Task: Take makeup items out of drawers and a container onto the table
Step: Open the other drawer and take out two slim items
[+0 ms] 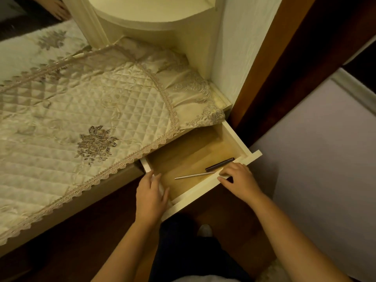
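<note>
A cream drawer (237,137) stands pulled out from under the table's right end. On its wooden bottom lie a dark makeup stick (219,164) and a thin silver pencil (193,175), both near the front panel. My left hand (151,195) rests on the drawer's front left corner, fingers over the rim. My right hand (239,181) lies on the front panel's top edge, fingertips reaching into the drawer just beside the dark stick. Neither hand holds an item.
The table carries a quilted cream cloth (81,119) with lace trim and flower embroidery. A cream shelf unit (154,19) rises at the back. A brown door frame (284,68) and a pale bed surface (325,149) lie to the right.
</note>
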Tool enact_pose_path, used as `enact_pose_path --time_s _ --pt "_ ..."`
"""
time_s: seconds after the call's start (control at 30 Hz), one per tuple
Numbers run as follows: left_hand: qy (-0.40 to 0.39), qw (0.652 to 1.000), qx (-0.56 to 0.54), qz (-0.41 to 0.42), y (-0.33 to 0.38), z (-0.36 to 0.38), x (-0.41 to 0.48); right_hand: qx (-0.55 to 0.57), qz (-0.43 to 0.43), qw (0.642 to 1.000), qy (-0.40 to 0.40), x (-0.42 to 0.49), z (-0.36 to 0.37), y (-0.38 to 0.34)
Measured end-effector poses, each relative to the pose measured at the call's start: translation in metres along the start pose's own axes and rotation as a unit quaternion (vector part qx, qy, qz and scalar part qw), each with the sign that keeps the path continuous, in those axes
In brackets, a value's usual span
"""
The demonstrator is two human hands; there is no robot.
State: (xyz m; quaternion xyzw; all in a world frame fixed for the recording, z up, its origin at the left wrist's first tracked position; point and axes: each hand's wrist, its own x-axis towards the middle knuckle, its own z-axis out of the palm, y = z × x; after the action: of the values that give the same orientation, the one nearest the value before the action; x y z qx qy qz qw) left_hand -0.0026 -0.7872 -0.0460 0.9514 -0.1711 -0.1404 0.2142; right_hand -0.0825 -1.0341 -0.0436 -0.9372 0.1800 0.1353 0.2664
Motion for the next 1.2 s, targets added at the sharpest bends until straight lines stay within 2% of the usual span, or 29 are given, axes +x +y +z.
enact_pose_path --time_s 0.13,0.3,0.4,0.53,0.63,0.77,1.03,1.1,1.2 --pt "-0.023 0.999 0.008 0.033 -0.001 0.009 -0.007 -0.043 -0.019 0.999 0.005 0.003 0.001 -0.005" --pt "-0.07 0.992 -0.006 0.108 0.012 0.015 0.014 0.013 0.006 0.999 -0.034 0.029 -0.01 -0.001" --pt "-0.159 0.982 -0.02 0.097 0.025 0.024 0.041 -0.005 -0.001 0.997 -0.083 0.056 -0.012 0.007" --pt "-0.241 0.966 0.028 0.087 0.031 0.046 0.074 -0.05 -0.006 0.985 -0.164 0.087 -0.007 0.015" --pt "-0.275 0.954 0.086 0.081 0.032 0.062 0.088 -0.106 0.002 0.967 -0.23 0.104 0.0 0.016" --pt "-0.273 0.951 0.121 0.076 0.034 0.081 0.092 -0.149 0.012 0.953 -0.263 0.117 0.008 0.018" --pt "-0.252 0.963 0.081 0.05 0.026 0.087 0.092 -0.22 -0.002 0.945 -0.242 0.124 0.021 0.018" --pt "-0.252 0.964 0.069 0.035 0.026 0.081 0.09 -0.173 0.007 0.961 -0.215 0.122 0.017 0.018" --pt "-0.222 0.975 0.009 0.011 0.033 0.057 0.082 0.001 0.048 0.991 -0.122 0.111 0.002 0.009"
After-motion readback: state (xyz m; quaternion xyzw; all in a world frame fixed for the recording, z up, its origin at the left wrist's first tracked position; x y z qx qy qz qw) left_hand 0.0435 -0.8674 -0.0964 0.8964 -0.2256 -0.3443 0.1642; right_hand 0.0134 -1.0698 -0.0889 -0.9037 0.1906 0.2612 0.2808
